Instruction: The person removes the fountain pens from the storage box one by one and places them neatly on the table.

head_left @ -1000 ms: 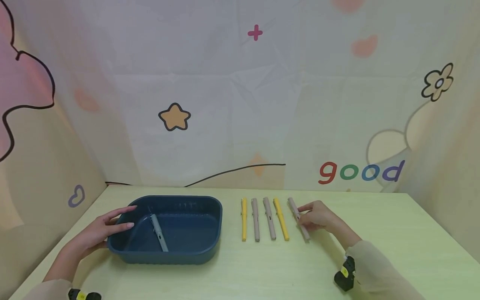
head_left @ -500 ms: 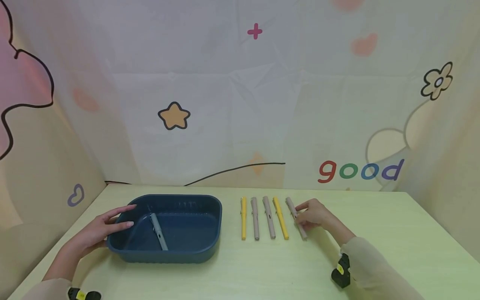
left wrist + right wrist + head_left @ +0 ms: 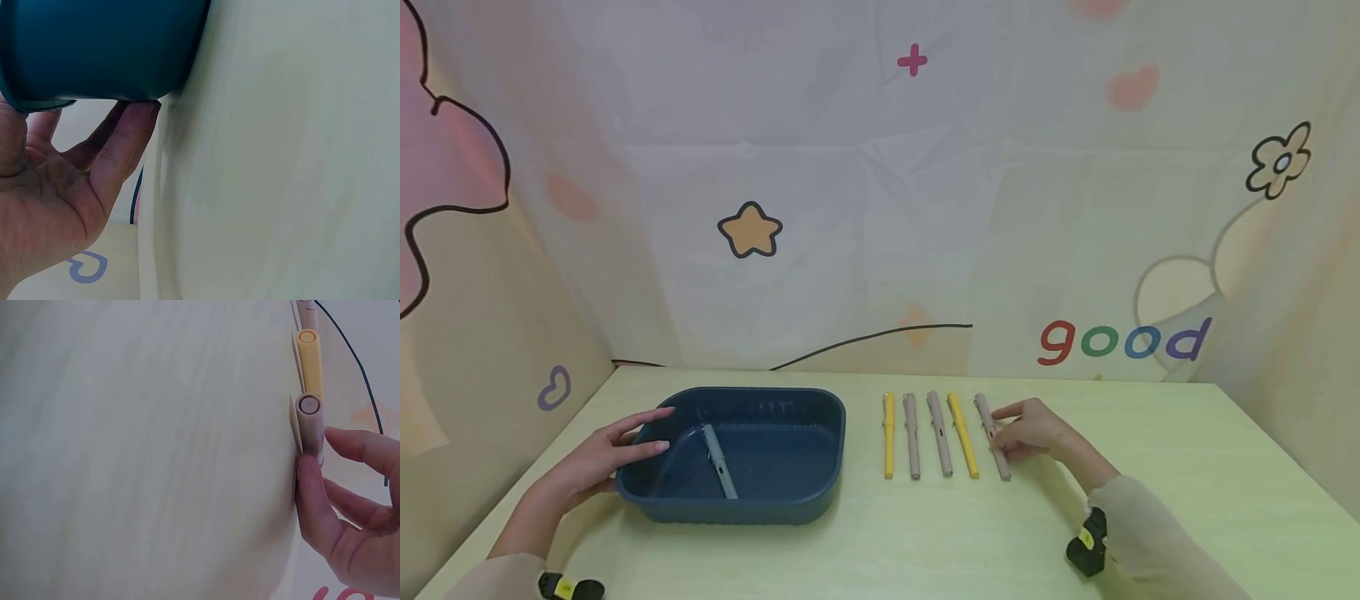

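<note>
My left hand (image 3: 587,458) grips the left end of a dark blue plastic basin (image 3: 737,512), some fingers over the rim and others against the outer wall. Inside lies a grey-blue pen (image 3: 720,462), aslant. At the table's right, my right hand (image 3: 1033,429) pinches a greyish-mauve pen (image 3: 986,414) between thumb and fingers; the pen lies slightly tilted at the right end of a row. To its left come a yellow pen (image 3: 963,435), two mauve pens, one nearer (image 3: 940,433) and one farther (image 3: 912,436), and another yellow pen (image 3: 889,436).
All of this stands on a pale yellow-green table (image 3: 910,542). A printed cloth backdrop (image 3: 850,208) rises behind the table's far edge and along both sides. Each wrist wears a black camera, such as the right wrist camera (image 3: 1087,542).
The pen under my right hand has turned straighter, its near end shifting left towards the row. My left hand and the basin stay in place.
</note>
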The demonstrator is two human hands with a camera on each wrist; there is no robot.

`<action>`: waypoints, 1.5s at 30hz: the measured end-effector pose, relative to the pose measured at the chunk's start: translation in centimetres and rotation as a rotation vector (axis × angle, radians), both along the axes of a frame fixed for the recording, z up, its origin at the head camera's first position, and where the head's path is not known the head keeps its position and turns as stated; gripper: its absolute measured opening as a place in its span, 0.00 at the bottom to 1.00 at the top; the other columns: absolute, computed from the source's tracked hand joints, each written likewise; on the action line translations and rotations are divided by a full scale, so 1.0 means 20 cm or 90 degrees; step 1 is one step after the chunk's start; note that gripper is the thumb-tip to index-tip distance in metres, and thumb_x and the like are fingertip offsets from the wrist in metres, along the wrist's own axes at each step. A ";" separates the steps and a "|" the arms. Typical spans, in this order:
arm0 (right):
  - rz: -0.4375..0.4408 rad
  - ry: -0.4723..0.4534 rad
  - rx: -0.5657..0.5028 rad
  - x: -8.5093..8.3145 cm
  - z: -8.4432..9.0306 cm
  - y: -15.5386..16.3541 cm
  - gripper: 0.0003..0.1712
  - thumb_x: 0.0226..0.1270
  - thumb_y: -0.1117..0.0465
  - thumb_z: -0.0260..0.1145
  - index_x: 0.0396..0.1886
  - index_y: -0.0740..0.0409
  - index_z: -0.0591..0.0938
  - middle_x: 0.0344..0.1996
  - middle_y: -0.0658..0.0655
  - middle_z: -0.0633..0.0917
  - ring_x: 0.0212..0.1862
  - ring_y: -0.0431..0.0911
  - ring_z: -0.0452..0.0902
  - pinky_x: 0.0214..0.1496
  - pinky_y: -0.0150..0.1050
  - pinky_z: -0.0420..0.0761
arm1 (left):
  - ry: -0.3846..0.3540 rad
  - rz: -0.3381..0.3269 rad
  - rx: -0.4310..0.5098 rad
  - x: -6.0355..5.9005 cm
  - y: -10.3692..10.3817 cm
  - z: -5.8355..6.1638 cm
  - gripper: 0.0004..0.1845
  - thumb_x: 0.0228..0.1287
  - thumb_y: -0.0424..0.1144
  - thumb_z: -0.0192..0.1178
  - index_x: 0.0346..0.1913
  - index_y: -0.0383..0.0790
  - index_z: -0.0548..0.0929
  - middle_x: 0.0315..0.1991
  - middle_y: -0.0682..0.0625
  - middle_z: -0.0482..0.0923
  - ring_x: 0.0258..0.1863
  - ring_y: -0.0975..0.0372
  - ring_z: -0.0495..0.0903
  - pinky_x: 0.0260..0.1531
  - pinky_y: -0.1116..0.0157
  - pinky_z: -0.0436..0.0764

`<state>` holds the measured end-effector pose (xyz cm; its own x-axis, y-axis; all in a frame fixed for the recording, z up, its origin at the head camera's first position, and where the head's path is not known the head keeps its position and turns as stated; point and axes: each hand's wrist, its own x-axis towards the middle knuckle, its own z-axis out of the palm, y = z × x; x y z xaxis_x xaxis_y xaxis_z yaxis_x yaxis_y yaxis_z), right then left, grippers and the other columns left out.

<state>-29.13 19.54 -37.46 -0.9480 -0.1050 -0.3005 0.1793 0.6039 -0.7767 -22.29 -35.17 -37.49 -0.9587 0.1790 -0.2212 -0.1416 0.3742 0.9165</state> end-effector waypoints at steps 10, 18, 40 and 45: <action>0.022 0.001 -0.057 0.01 0.05 0.04 0.33 0.54 0.68 0.65 0.60 0.72 0.67 0.32 0.58 0.81 0.29 0.44 0.77 0.37 0.40 0.81 | -0.003 0.001 0.000 0.01 0.01 0.00 0.34 0.62 0.46 0.57 0.69 0.48 0.57 0.67 0.26 0.41 0.55 0.45 0.69 0.43 0.52 0.78; 0.084 0.045 -0.119 0.04 0.19 0.01 0.32 0.60 0.69 0.61 0.63 0.71 0.63 0.45 0.69 0.77 0.40 0.49 0.79 0.44 0.42 0.79 | -0.002 0.004 -0.006 0.00 0.00 0.00 0.34 0.62 0.46 0.57 0.69 0.49 0.57 0.67 0.26 0.41 0.55 0.44 0.69 0.43 0.52 0.77; 0.234 0.123 -0.168 0.11 0.38 -0.47 0.25 0.57 0.63 0.64 0.56 0.61 0.75 0.45 0.60 0.81 0.42 0.46 0.79 0.46 0.40 0.78 | 0.002 0.001 -0.001 0.00 0.00 0.01 0.34 0.62 0.46 0.57 0.69 0.49 0.56 0.67 0.26 0.41 0.54 0.45 0.70 0.43 0.53 0.78; 0.269 0.131 -0.178 0.12 0.40 -0.61 0.24 0.57 0.62 0.64 0.56 0.59 0.76 0.44 0.58 0.82 0.42 0.47 0.79 0.46 0.40 0.78 | -0.008 0.004 0.024 0.00 0.00 0.00 0.33 0.62 0.45 0.57 0.69 0.51 0.58 0.67 0.26 0.42 0.48 0.53 0.76 0.42 0.54 0.78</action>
<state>-26.72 7.39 -29.50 -0.8419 -0.5394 -0.0191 -0.2072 0.3557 -0.9113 -22.30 -35.18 -37.46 -0.9569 0.1817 -0.2267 -0.1556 0.3385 0.9280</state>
